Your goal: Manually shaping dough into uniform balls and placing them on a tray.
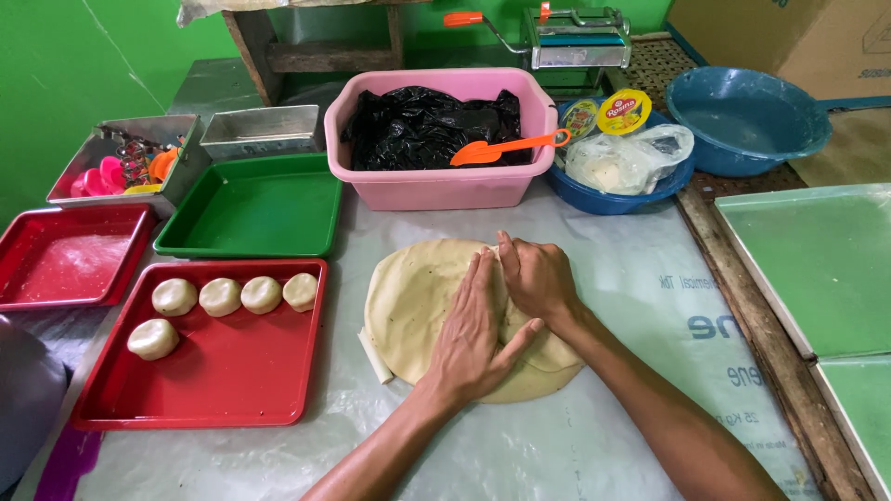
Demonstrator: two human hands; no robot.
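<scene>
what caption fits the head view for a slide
Both hands, left hand and right hand, press a flat dough sheet beside a red tray of dough balls.

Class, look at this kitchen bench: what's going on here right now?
A person presses both bare hands flat on a wide sheet of pale dough spread on a plastic-covered table. The left hand lies across the middle of it, and the right hand sits beside it near the far edge. To the left, a red tray holds five small dough balls. Behind stand a green tray and a pink tub.
</scene>
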